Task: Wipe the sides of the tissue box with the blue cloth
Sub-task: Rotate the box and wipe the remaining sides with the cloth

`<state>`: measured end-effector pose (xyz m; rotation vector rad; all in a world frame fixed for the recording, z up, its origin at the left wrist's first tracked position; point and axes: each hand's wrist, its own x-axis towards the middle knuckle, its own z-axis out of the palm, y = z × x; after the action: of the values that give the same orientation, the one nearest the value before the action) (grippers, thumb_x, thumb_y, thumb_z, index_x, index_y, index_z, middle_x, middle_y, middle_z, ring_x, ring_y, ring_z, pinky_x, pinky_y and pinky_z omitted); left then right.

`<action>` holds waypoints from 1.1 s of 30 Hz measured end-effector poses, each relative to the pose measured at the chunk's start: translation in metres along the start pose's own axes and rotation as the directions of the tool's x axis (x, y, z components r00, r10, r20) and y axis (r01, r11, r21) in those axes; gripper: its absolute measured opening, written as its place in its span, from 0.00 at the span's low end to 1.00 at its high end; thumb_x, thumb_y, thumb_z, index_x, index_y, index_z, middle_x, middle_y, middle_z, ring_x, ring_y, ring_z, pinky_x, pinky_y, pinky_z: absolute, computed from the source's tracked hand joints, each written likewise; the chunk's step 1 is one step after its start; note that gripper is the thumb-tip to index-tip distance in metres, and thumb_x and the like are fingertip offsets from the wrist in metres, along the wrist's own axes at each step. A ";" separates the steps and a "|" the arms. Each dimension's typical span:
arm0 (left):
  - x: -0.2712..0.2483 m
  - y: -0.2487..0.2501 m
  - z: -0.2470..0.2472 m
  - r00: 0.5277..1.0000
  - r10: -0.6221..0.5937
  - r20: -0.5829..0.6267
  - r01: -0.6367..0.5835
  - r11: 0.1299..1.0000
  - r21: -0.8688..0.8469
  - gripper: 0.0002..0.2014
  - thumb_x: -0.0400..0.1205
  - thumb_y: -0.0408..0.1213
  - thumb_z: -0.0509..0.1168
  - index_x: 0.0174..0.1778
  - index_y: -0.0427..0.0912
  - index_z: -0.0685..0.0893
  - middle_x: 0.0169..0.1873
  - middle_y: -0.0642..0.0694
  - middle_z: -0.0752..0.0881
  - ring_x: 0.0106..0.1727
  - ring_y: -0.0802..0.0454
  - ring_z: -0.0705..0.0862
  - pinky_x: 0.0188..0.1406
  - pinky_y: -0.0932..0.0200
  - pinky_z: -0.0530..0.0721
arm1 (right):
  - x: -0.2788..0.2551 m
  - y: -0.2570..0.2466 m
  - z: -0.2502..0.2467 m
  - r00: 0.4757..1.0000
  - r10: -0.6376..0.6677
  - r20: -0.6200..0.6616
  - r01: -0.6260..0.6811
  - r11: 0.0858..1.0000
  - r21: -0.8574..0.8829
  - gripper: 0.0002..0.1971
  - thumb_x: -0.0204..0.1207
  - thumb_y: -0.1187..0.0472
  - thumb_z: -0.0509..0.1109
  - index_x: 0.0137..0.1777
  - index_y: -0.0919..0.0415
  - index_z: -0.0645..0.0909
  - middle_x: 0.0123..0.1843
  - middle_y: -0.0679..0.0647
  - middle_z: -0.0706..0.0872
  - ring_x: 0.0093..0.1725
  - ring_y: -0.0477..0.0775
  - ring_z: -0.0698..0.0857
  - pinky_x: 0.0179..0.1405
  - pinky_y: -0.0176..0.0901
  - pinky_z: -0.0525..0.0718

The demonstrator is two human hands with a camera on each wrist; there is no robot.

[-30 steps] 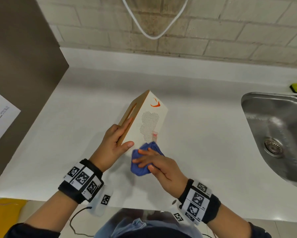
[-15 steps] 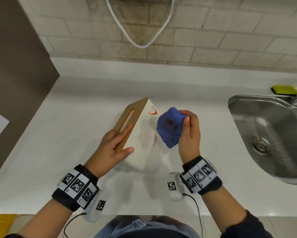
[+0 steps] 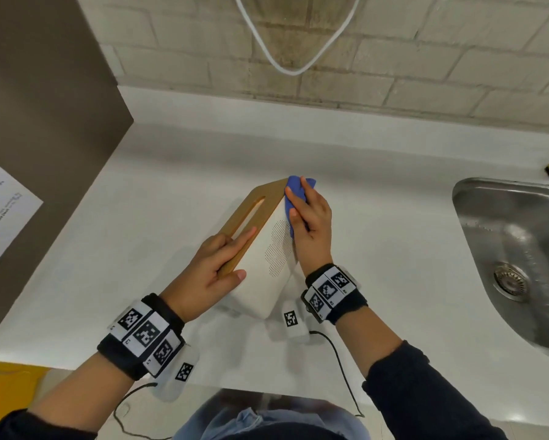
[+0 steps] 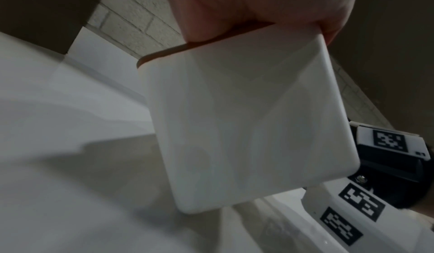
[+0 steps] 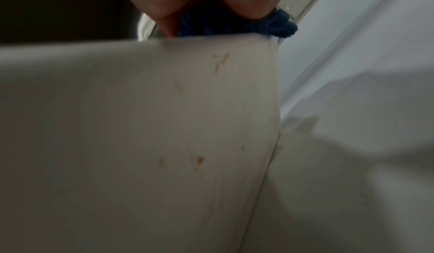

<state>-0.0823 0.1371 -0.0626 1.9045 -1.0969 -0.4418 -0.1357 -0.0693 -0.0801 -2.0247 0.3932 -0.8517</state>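
Box [image 3: 268, 274]: white, wooden lid | hands: left [image 3: 208, 274] grips box, right [image 3: 311, 230] presses blue cloth [image 3: 294, 193]

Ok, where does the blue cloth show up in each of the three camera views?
Head: the crumpled blue cloth is just above centre, pressed by the right hand against the far upper corner of the white tissue box with the wooden lid.
Left wrist: not in view.
Right wrist: top centre, a dark blue bunch under the fingers.
Shared landmark: the box's white side, seen in all three.
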 end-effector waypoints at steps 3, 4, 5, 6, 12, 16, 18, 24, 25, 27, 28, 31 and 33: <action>0.000 -0.001 0.002 1.000 0.010 -0.005 -0.010 1.000 0.006 0.31 0.76 0.50 0.57 0.78 0.61 0.60 0.49 0.59 0.72 0.60 0.53 0.71 0.63 0.76 0.64 | -0.001 0.003 -0.006 0.997 0.058 0.048 -0.062 0.995 0.077 0.15 0.78 0.58 0.61 0.63 0.48 0.78 0.72 0.43 0.69 0.73 0.51 0.65 0.71 0.20 0.56; 0.000 -0.001 0.002 1.000 0.013 -0.007 -0.013 1.000 0.005 0.31 0.76 0.50 0.57 0.78 0.61 0.60 0.49 0.58 0.72 0.60 0.54 0.71 0.63 0.76 0.64 | -0.002 0.004 -0.011 0.995 0.064 0.078 -0.071 0.994 0.089 0.15 0.77 0.60 0.61 0.63 0.48 0.78 0.72 0.43 0.69 0.74 0.52 0.64 0.69 0.17 0.55; 0.000 0.000 0.002 1.000 0.018 -0.011 -0.018 1.000 0.007 0.31 0.76 0.50 0.57 0.78 0.60 0.60 0.50 0.56 0.72 0.59 0.55 0.71 0.63 0.76 0.64 | -0.003 0.006 -0.016 0.993 0.059 0.106 -0.068 0.994 0.081 0.16 0.77 0.62 0.61 0.62 0.48 0.78 0.72 0.43 0.70 0.74 0.54 0.64 0.69 0.15 0.56; 0.000 0.001 0.002 1.000 0.028 -0.015 -0.028 1.000 0.014 0.31 0.76 0.50 0.57 0.78 0.60 0.60 0.50 0.55 0.72 0.58 0.57 0.70 0.62 0.77 0.64 | -0.004 0.008 -0.021 0.990 0.049 0.132 -0.056 0.997 0.051 0.16 0.77 0.65 0.62 0.62 0.50 0.79 0.71 0.43 0.70 0.74 0.55 0.65 0.68 0.15 0.56; 0.000 0.006 0.004 0.997 0.073 -0.011 -0.071 0.991 0.117 0.31 0.76 0.52 0.55 0.77 0.62 0.59 0.47 0.47 0.72 0.54 0.56 0.71 0.60 0.72 0.67 | -0.025 0.036 -0.045 0.981 0.118 0.151 -0.085 0.975 -0.208 0.23 0.70 0.81 0.62 0.55 0.58 0.86 0.67 0.46 0.76 0.63 0.57 0.73 0.63 0.17 0.65; 0.005 0.002 -0.004 0.990 0.136 0.022 -0.136 0.941 0.309 0.30 0.77 0.53 0.54 0.77 0.62 0.60 0.46 0.49 0.72 0.52 0.54 0.71 0.56 0.69 0.69 | -0.042 0.045 -0.058 0.950 0.208 0.233 -0.186 0.976 -0.113 0.17 0.69 0.83 0.62 0.52 0.72 0.85 0.59 0.69 0.85 0.56 0.54 0.86 0.57 0.15 0.71; 0.006 0.000 -0.008 0.990 0.140 0.030 -0.143 0.945 0.294 0.29 0.77 0.53 0.54 0.77 0.63 0.60 0.46 0.49 0.73 0.53 0.57 0.71 0.57 0.71 0.68 | -0.038 0.033 -0.067 0.931 0.328 0.162 -0.340 0.939 0.047 0.18 0.71 0.85 0.60 0.55 0.71 0.83 0.54 0.63 0.85 0.46 0.29 0.84 0.48 0.15 0.76; 0.006 -0.006 -0.015 0.994 0.113 0.013 -0.114 0.981 0.160 0.29 0.76 0.52 0.55 0.76 0.64 0.62 0.47 0.63 0.72 0.57 0.59 0.71 0.61 0.77 0.63 | -0.008 -0.007 -0.079 0.861 0.508 0.015 -0.469 0.782 0.410 0.08 0.78 0.65 0.65 0.55 0.54 0.74 0.52 0.66 0.85 0.42 0.61 0.85 0.40 0.53 0.86; 0.007 -0.006 -0.016 0.994 0.105 0.009 -0.105 0.985 0.134 0.29 0.76 0.52 0.55 0.76 0.63 0.63 0.47 0.66 0.71 0.57 0.59 0.71 0.61 0.78 0.63 | -0.005 -0.012 -0.077 0.862 0.506 0.017 -0.452 0.755 0.476 0.05 0.80 0.63 0.63 0.53 0.54 0.75 0.56 0.64 0.83 0.50 0.61 0.84 0.52 0.58 0.84; 0.006 -0.007 -0.017 0.994 0.107 0.005 -0.107 0.989 0.104 0.29 0.76 0.51 0.56 0.76 0.61 0.64 0.46 0.66 0.72 0.57 0.57 0.72 0.61 0.78 0.63 | -0.002 -0.021 -0.069 0.883 0.469 0.026 -0.407 0.735 0.542 0.03 0.81 0.58 0.61 0.51 0.51 0.74 0.57 0.58 0.82 0.55 0.56 0.82 0.61 0.55 0.80; 0.006 -0.007 -0.018 0.994 0.110 0.005 -0.110 0.990 0.092 0.29 0.76 0.51 0.56 0.76 0.62 0.64 0.47 0.65 0.72 0.57 0.57 0.72 0.61 0.77 0.63 | -0.002 -0.024 -0.060 0.907 0.420 0.010 -0.366 0.777 0.513 0.03 0.78 0.56 0.62 0.51 0.48 0.74 0.55 0.53 0.82 0.54 0.50 0.82 0.58 0.49 0.81; 0.007 -0.008 -0.020 0.994 0.105 0.006 -0.105 0.993 0.053 0.28 0.76 0.50 0.56 0.75 0.63 0.64 0.46 0.61 0.73 0.57 0.56 0.73 0.61 0.75 0.66 | -0.005 -0.037 -0.024 0.977 0.211 0.010 -0.206 0.941 0.268 0.08 0.74 0.61 0.63 0.51 0.48 0.75 0.55 0.47 0.79 0.57 0.47 0.81 0.59 0.43 0.80; 0.007 -0.009 -0.022 0.995 0.098 -0.001 -0.098 0.995 0.026 0.28 0.76 0.49 0.56 0.75 0.63 0.65 0.45 0.58 0.73 0.56 0.55 0.74 0.60 0.74 0.67 | -0.009 -0.032 -0.004 0.994 0.111 -0.020 -0.109 0.990 0.093 0.14 0.70 0.72 0.64 0.52 0.56 0.79 0.60 0.54 0.78 0.61 0.59 0.79 0.64 0.53 0.77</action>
<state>-0.0595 0.1439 -0.0567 1.8643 -1.1946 -0.3720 -0.1467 -0.0488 -0.0559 -1.8909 0.4676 -0.8136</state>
